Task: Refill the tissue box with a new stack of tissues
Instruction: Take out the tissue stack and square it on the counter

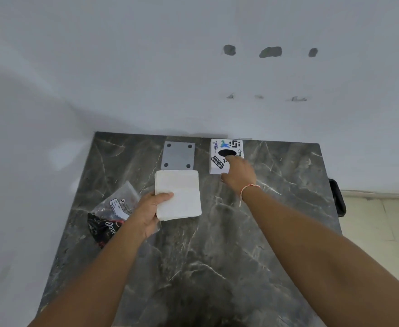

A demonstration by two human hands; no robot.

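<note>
Dark marble table, white wall behind. Your left hand grips tissue stack at frame centre. Your right hand, fingers loosely curled, touches tissue box, upper centre-right. Step: opening box. Next: likely lift cover.

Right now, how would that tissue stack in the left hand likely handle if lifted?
The tissue stack is probably light and floppy: thin loose sheets, gripped by the left hand at one corner. The far edge may sag, and layers might slide apart.
</note>
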